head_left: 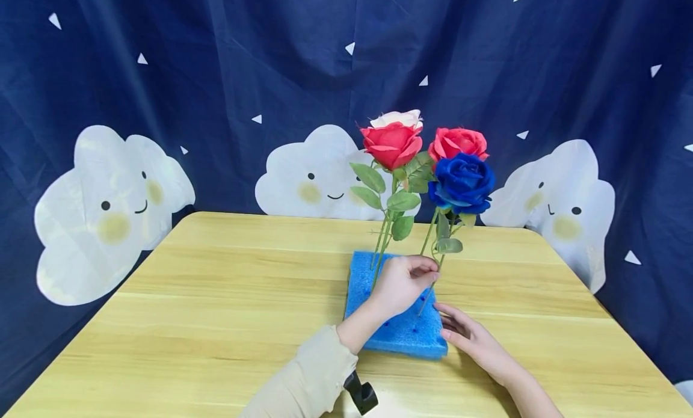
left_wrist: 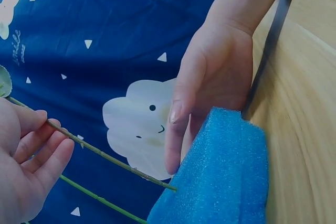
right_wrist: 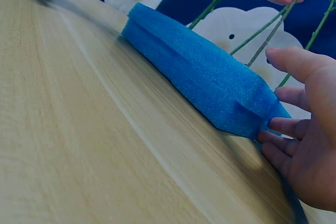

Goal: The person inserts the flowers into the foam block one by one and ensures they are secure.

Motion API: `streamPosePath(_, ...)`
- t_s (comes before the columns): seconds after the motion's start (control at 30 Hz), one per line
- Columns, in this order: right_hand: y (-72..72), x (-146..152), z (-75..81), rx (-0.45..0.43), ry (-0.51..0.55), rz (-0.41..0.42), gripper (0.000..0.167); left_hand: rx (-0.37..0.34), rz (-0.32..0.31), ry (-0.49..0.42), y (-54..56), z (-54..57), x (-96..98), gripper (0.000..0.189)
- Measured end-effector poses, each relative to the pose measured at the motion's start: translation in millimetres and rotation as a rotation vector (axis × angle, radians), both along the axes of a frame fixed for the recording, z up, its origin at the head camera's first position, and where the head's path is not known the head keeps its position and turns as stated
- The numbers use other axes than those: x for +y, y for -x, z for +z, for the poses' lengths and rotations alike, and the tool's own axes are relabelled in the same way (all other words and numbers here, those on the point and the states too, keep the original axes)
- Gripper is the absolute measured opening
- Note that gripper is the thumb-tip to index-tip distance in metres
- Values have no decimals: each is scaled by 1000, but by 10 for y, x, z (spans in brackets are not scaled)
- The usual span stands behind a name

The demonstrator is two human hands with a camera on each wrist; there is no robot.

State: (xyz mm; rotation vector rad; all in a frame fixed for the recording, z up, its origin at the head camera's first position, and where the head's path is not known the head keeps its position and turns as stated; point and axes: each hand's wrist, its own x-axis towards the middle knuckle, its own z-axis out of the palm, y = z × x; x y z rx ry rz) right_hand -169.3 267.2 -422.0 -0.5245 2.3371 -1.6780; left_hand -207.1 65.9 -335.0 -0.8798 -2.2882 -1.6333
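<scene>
My left hand (head_left: 403, 285) pinches the stem (left_wrist: 113, 160) of an artificial blue rose (head_left: 464, 183) between thumb and fingertips. The stem's lower end meets the top of a blue foam block (head_left: 397, 340), tilted a little; how deep it sits cannot be told. My right hand (head_left: 480, 341) rests at the block's right side, its fingertips (right_wrist: 268, 136) touching the foam. Also standing in the block are a red rose (head_left: 392, 146) with a pale rose (head_left: 399, 118) behind it, and another red rose (head_left: 457, 142) partly hidden by the blue one.
Several small holes dot the foam's top. A wooden table (head_left: 216, 310) carries the block. Near its front edge lies a black curved object (head_left: 361, 394), beside the left sleeve (head_left: 314, 376). A dark blue curtain (head_left: 303, 57) with clouds hangs behind.
</scene>
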Motion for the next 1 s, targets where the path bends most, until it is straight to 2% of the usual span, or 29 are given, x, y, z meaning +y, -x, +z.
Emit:
streamPosePath(0.17,9,3,-9,7,6,1,51,-1,-10,-9,-18,21,9,9)
streamPosePath(0.4,13,3,-1,8,14,7,51,40,-29,-5,-34,80,11,10)
streamPosePath(0.63,7,2,4,-5,13,9,52,74,-46,-45,-60,126,3,9)
streamPosePath(1.0,11,5,-13,-1,11,7,52,39,-50,-32,-70,102,34,9)
